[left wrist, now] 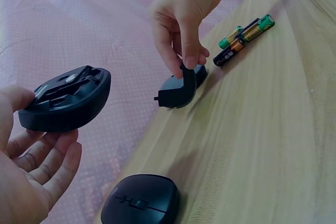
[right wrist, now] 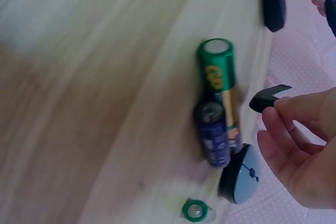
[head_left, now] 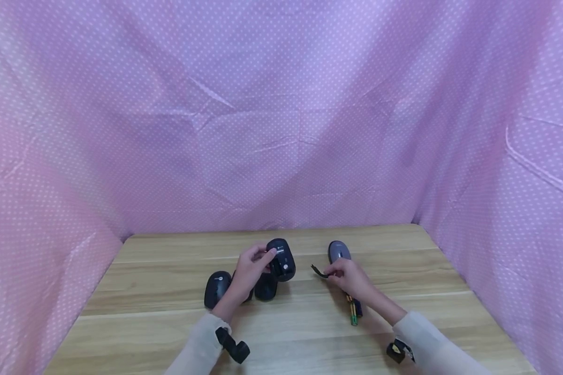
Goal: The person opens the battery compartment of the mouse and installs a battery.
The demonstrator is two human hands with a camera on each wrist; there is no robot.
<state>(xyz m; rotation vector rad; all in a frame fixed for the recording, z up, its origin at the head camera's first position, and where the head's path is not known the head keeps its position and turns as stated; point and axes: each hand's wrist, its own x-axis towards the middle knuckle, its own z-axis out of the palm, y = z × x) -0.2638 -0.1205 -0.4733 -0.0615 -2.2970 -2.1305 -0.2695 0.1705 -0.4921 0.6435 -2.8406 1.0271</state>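
Observation:
My left hand (head_left: 249, 271) holds a black computer mouse (head_left: 283, 263) above the table, its underside turned up and its battery bay uncovered. In the left wrist view the thumb lies on one end of the mouse (left wrist: 65, 106) and the fingers support it from below. To the right, my right hand (head_left: 354, 282) pinches a thin, bent black battery cover (head_left: 317, 271) between thumb and fingertips. The cover (right wrist: 262, 100) is apart from the mouse. Just beyond the right hand is a grey mouse (head_left: 339, 250). Several batteries (head_left: 354, 315) lie beside the right wrist.
Black mice rest on the wooden table (head_left: 159, 291) at the left, one (head_left: 217, 289) beside the left forearm and another (head_left: 265, 287) below the held mouse. A further one is partly hidden by the forearm. Pink dotted cloth (head_left: 281, 130) hangs behind and at both sides.

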